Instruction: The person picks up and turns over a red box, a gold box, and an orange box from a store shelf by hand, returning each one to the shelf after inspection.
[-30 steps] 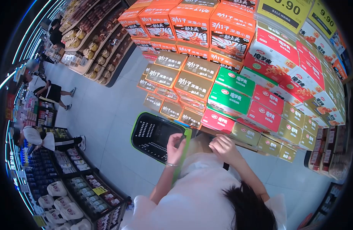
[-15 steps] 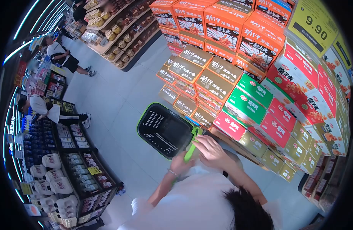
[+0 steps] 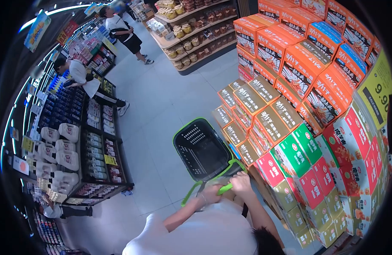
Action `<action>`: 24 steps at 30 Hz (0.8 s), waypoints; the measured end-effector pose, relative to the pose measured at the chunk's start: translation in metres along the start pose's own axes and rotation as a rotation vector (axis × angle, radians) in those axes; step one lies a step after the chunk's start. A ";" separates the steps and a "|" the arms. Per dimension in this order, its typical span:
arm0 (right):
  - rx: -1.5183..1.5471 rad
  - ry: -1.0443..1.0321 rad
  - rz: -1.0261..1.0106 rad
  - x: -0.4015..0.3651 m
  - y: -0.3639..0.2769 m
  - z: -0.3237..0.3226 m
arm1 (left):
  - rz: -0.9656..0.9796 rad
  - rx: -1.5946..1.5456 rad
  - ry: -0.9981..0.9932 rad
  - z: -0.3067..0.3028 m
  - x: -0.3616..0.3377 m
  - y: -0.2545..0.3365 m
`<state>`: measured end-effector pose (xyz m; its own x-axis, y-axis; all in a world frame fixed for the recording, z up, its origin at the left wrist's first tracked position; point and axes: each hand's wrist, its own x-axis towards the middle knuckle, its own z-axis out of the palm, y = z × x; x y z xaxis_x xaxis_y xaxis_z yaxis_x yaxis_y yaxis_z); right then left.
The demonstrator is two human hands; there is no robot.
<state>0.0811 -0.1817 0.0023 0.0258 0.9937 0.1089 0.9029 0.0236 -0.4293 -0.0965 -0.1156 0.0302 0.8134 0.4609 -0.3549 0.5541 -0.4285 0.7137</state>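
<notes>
In the head view a black shopping basket (image 3: 203,148) with a green rim stands in front of me over the pale floor, with rows of holes in its wall. Nothing shows inside it. My left hand (image 3: 210,194) is closed round the green handle (image 3: 225,188) on its left part. My right hand (image 3: 242,184) grips the same handle farther right, fingers curled round it. Close beside the basket's right side rise stacked snack boxes, brown ones (image 3: 270,122) nearest, then green ones (image 3: 294,149).
Orange boxes (image 3: 304,63) and a yellow price sign (image 3: 376,95) tower at the right. On the left runs a shelf with egg cartons (image 3: 68,159). One person (image 3: 83,78) leans at that shelf; another person (image 3: 123,34) stands farther off near a jar shelf (image 3: 191,46).
My view has turned, so basket, boxes and people appear farther right. My right hand's fingers, stretched over the handle before, now curl round it. The handle lies lower, nearer my body.
</notes>
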 end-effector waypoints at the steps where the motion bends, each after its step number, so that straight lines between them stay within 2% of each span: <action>1: -0.005 -0.002 -0.012 -0.003 0.001 0.000 | 0.006 0.014 -0.032 0.004 0.000 -0.006; 4: -0.036 -0.143 -0.044 -0.009 0.001 -0.002 | 0.026 0.004 -0.099 0.009 -0.003 -0.009; 7: -0.012 -0.173 -0.090 -0.014 -0.002 -0.007 | 0.076 0.034 -0.063 0.017 -0.012 -0.012; 11: -0.002 -0.208 -0.134 -0.023 -0.012 -0.015 | 0.002 0.107 -0.086 0.029 -0.028 -0.012; 16: -0.010 -0.225 -0.106 -0.049 -0.033 -0.015 | -0.015 0.120 -0.013 0.042 -0.065 -0.005; 18: -0.014 -0.267 -0.096 -0.061 -0.041 -0.014 | 0.011 0.132 0.100 0.048 -0.084 0.002; 20: -0.018 -0.335 -0.060 -0.080 -0.048 -0.004 | -0.007 0.162 0.078 0.064 -0.096 -0.005; 24: 0.024 -0.326 -0.044 -0.116 -0.076 -0.007 | 0.041 0.060 0.109 0.093 -0.121 0.005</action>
<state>0.0122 -0.2999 0.0282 -0.1554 0.9743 -0.1628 0.8894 0.0662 -0.4522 -0.1759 -0.2458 0.0211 0.8133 0.5222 -0.2566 0.5334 -0.4930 0.6874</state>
